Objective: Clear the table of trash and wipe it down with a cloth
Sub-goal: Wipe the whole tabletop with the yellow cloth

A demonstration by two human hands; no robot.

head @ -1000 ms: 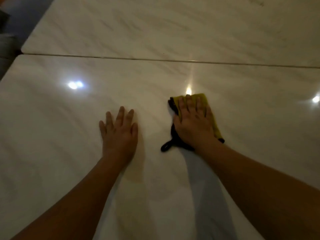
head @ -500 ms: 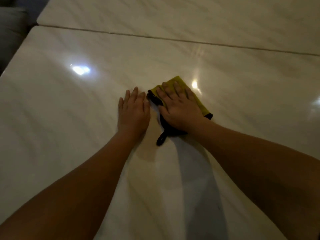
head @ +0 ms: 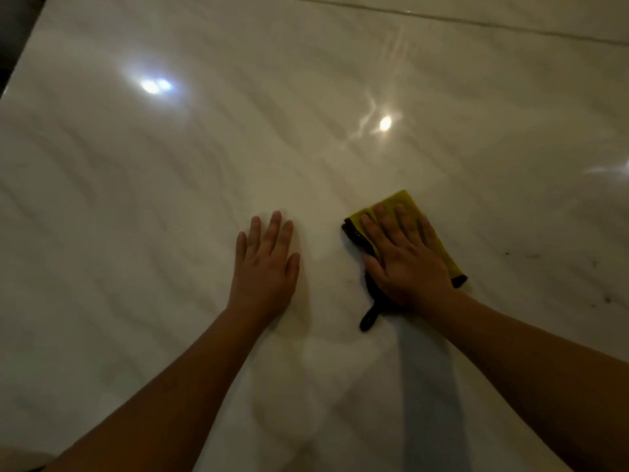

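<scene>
A folded yellow cloth (head: 403, 201) with a dark edge and a dark hanging loop lies on the glossy pale marble table (head: 170, 199). My right hand (head: 405, 260) presses flat on the cloth with straight fingers and covers most of it. My left hand (head: 263, 264) rests flat on the bare tabletop a short way to the left of the cloth, fingers straight and together. Both forearms reach in from the bottom of the head view.
A seam (head: 476, 20) crosses the far part of the table, with a second slab beyond it. The table's left edge (head: 20, 59) runs along the upper left. A few small dark specks (head: 531, 255) lie on the surface to the right of the cloth.
My right hand has slid the cloth to the right, away from my left hand, opening a gap between them. The view has shifted forward, so the seam now sits near the top.
</scene>
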